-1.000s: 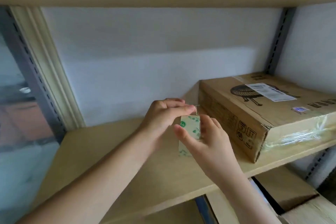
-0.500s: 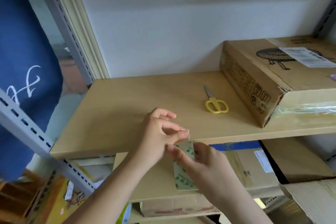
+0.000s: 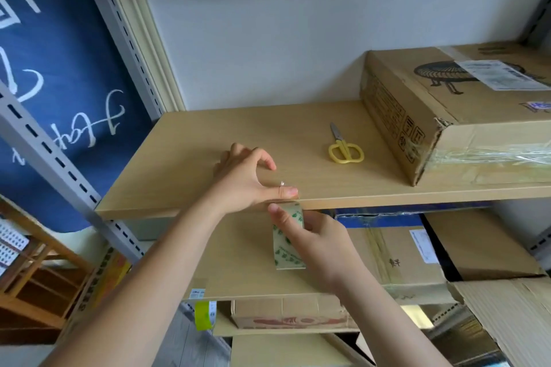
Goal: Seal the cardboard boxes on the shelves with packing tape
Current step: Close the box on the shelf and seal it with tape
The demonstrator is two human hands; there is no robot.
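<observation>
Tape roll: clear packing tape with green print, held upright just below the front edge of the upper shelf, at centre frame.
Right hand: wrapped round the roll from 3 o'clock, thumb across its face.
Left hand: at 12 o'clock from the roll, thumb and forefinger pinched together at the shelf edge just above the roll, apparently on the tape's free end, though the clear strip cannot be made out; other fingers curled over the board.
Upper shelf: pale wood board.
Scissors: yellow handles, flat on the upper shelf at 1 o'clock from the hands, blades pointing to the wall.
Cardboard box: on the upper shelf at 2 o'clock, clear tape over its near end, printed label on top.
Lower boxes: on the shelf below, at 4 o'clock.
Blue banner: white lettering, at 9 o'clock beyond the grey upright.
</observation>
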